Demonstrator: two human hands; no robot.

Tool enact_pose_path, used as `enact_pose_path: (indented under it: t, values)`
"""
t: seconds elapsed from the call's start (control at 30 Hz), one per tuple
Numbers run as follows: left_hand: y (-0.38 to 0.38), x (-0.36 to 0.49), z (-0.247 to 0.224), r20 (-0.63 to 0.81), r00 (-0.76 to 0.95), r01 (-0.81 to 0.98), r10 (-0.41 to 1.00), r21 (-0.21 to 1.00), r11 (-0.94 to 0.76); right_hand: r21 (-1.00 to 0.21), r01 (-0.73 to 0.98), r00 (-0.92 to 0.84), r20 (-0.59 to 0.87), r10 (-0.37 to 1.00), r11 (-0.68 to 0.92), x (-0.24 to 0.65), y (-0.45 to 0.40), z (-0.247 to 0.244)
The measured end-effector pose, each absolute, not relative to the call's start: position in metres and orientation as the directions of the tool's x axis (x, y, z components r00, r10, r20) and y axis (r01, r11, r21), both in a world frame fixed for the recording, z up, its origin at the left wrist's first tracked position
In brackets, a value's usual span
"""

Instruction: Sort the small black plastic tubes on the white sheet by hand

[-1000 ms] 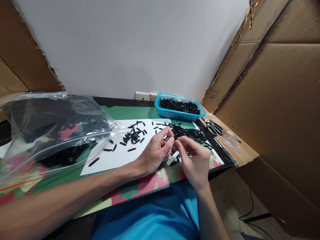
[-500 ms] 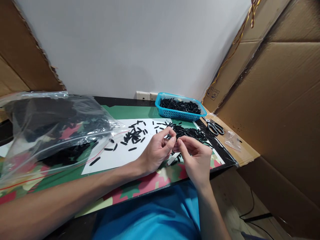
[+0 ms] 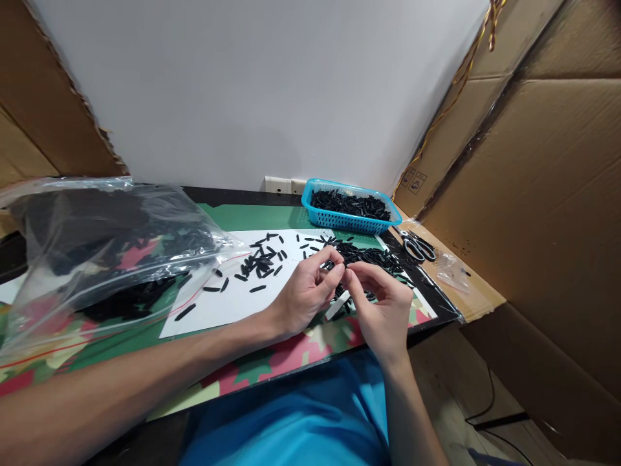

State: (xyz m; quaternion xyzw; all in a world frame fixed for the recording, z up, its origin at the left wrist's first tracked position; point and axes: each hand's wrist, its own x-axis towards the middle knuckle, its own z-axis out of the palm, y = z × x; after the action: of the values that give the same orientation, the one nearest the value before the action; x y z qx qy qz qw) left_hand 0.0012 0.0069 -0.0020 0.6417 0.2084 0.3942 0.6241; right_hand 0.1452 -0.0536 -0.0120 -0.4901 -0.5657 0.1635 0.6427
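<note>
My left hand (image 3: 308, 291) and my right hand (image 3: 381, 301) meet at the fingertips above the table's front part. Both pinch a small black strip (image 3: 345, 266), mostly hidden by the fingers. Behind and under them spreads a heap of black strips (image 3: 371, 257). A whitish flat stick (image 3: 337, 305) lies below the hands, partly covered by the right one. More loose black strips (image 3: 262, 262) are scattered on a white sheet (image 3: 208, 310) to the left.
A blue basket (image 3: 352, 223) full of black strips stands by the wall. At left, a clear zip bag (image 3: 111, 259) holds black pieces. Scissors (image 3: 414, 247) and a small plastic bag (image 3: 452, 272) lie at right, before a cardboard wall (image 3: 543, 194).
My hands stay in nearly the same place. The fingertips have parted slightly, and the right hand has shifted a little to the right.
</note>
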Motion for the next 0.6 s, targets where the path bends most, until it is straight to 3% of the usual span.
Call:
enact_pose_path:
  t: [0.6]
  values:
    - [0.0073, 0.0010, -0.0049, 0.257, 0.607, -0.242, 0.752, 0.961, -0.133, -0.765, 0.312, 0.262, 0.640, 0.722, 0.564, 0.1479, -0.0533, -0.0161]
